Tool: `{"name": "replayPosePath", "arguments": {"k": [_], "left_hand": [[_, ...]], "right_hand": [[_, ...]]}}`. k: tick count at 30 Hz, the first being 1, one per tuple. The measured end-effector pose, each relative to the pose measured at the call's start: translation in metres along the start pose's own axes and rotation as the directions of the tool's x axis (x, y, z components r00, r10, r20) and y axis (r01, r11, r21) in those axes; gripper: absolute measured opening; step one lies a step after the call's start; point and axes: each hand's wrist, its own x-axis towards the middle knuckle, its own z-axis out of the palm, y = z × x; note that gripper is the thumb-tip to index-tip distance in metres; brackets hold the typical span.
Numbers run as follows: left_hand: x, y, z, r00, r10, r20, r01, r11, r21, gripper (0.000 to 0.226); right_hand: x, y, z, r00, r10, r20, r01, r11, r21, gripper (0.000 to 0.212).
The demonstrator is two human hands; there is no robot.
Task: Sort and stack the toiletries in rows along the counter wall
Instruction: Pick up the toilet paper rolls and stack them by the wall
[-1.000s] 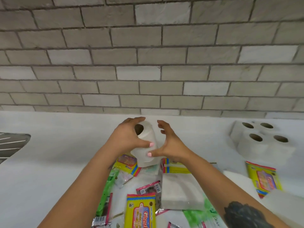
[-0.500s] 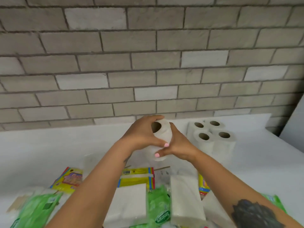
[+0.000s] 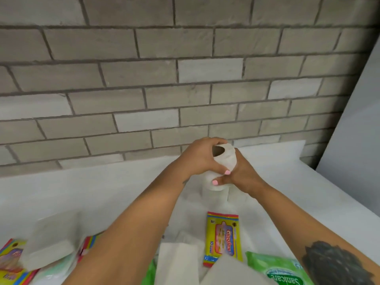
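Note:
A white toilet paper roll point(image 3: 225, 159) is up off the white counter point(image 3: 82, 192), tilted, its core hole facing me. My left hand point(image 3: 200, 159) grips its top and left side. My right hand point(image 3: 243, 173) clasps its right side, thumb under the left thumb. The roll hangs near the brick wall point(image 3: 185, 89), over pale white shapes point(image 3: 218, 194) that look like other rolls, blurred and mostly hidden. Nearer me lie a yellow Giggles wipes pack point(image 3: 223, 237), a green Sanicare pack point(image 3: 281, 272) and white tissue packs point(image 3: 51, 241) point(image 3: 176, 262).
Another yellow wipes pack point(image 3: 10, 262) sits at the lower left edge. A white panel point(image 3: 359, 130) rises at the right end of the counter, where the wall ends. My forearms cross the middle of the pile.
Both hands have carried the roll to the right along the wall, and my view has swung right with them. The standing rolls seen at the right earlier now lie under my hands.

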Motion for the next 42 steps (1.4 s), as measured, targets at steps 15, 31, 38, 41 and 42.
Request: {"name": "replayPosePath", "arguments": {"k": [15, 31, 38, 41, 42], "left_hand": [[0.103, -0.004, 0.047, 0.997, -0.018, 0.073, 0.014, 0.998, 0.064, 0.080], [0.113, -0.015, 0.058, 0.987, -0.034, 0.159, 0.000, 0.978, 0.210, 0.093], [0.113, -0.021, 0.057, 0.979, -0.049, 0.199, -0.002, 0.968, 0.250, 0.098], [0.113, -0.019, 0.056, 0.971, -0.062, 0.233, -0.027, 0.932, 0.362, 0.100], [0.112, -0.018, 0.056, 0.971, -0.063, 0.232, -0.030, 0.927, 0.374, 0.101]], "right_hand": [[0.063, 0.063, -0.058, 0.996, 0.051, -0.073, -0.049, 0.999, 0.022, 0.105], [0.070, 0.088, -0.049, 0.996, 0.054, -0.067, -0.058, 0.996, -0.068, 0.108], [0.064, 0.080, -0.046, 0.997, 0.025, -0.067, -0.029, 0.998, -0.050, 0.085], [0.060, 0.077, -0.044, 0.996, 0.034, -0.083, -0.040, 0.997, -0.065, 0.091], [0.059, 0.075, -0.044, 0.995, 0.039, -0.088, -0.045, 0.997, -0.066, 0.092]]}}
